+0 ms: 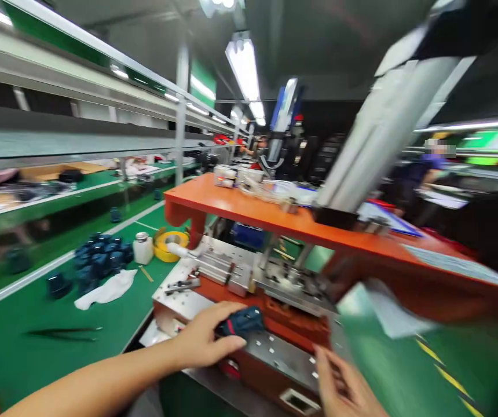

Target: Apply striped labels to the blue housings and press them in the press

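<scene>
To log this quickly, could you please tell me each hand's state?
Left hand: closed, holding a dark blue part.
Right hand: open, holding nothing visible.

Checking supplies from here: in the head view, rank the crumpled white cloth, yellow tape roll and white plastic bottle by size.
Crumpled white cloth, yellow tape roll, white plastic bottle; the cloth's nearness makes its rank unsure.

Live on my single feed: the head-worn camera, looking forward and down from just above the steel fixture (279,359). We're close in, wide-angle and tilted, with the green counter (49,341) running away on the left.
</scene>
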Tool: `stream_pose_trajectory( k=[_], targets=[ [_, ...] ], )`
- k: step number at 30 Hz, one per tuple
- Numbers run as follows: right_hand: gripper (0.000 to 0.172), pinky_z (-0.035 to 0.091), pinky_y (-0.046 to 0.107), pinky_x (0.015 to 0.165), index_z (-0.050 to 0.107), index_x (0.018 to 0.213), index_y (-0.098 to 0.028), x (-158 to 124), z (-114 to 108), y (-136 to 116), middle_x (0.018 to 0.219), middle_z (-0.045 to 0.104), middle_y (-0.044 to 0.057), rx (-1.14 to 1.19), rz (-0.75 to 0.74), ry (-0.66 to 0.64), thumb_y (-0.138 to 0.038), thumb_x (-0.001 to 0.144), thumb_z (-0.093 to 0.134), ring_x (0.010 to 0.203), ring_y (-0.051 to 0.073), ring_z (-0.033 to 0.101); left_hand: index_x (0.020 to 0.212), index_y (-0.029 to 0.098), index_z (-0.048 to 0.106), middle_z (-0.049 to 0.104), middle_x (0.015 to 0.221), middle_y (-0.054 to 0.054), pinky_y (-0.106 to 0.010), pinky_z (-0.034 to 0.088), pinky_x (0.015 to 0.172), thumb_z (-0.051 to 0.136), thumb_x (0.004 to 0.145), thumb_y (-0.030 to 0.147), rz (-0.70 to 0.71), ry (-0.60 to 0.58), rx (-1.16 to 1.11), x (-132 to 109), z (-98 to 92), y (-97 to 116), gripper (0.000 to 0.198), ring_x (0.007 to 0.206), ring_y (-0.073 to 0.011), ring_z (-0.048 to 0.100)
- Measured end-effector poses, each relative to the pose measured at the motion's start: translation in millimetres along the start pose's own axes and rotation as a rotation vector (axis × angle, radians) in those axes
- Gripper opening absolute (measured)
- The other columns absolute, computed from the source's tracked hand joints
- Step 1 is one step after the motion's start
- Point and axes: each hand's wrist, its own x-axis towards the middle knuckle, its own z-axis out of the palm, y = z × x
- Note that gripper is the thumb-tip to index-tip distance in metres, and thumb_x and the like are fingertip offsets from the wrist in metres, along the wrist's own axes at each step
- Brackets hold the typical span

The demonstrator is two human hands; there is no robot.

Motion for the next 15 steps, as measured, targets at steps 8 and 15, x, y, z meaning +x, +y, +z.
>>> stream_pose_trajectory(
  k=[8,15],
  targets=[
    [0.028,0.049,0.024,0.058,0.072,0.093,-0.020,0.1,-2.4,-9.2,0.080,0.070,0.002,0.100,0.006,-0.020,-0.040,0.102,0.055,0.060,0.015,0.063,0.140,0.028,0.053,0.060,0.142,-0.007,-0.040,0.045,0.111,0.062,0.094,0.042,-0.061,-0.037,0.101,-2.6,5.3,-10.9,0.050,0.130,-0.0266,0.056],
    [0.017,0.053,0.032,0.074,0.069,0.108,-0.022,31.7,-16.4,-20.5,0.098,0.068,0.006,0.150,-0.083,-0.074,-0.025,0.101,0.054,0.085,0.021,0.064,0.136,0.028,0.060,0.065,0.136,-0.007,-0.041,0.052,0.104,0.062,0.092,0.045,-0.065,-0.004,0.152,3.0,1.7,-6.0,0.047,0.124,-0.0285,0.062]
  ],
)
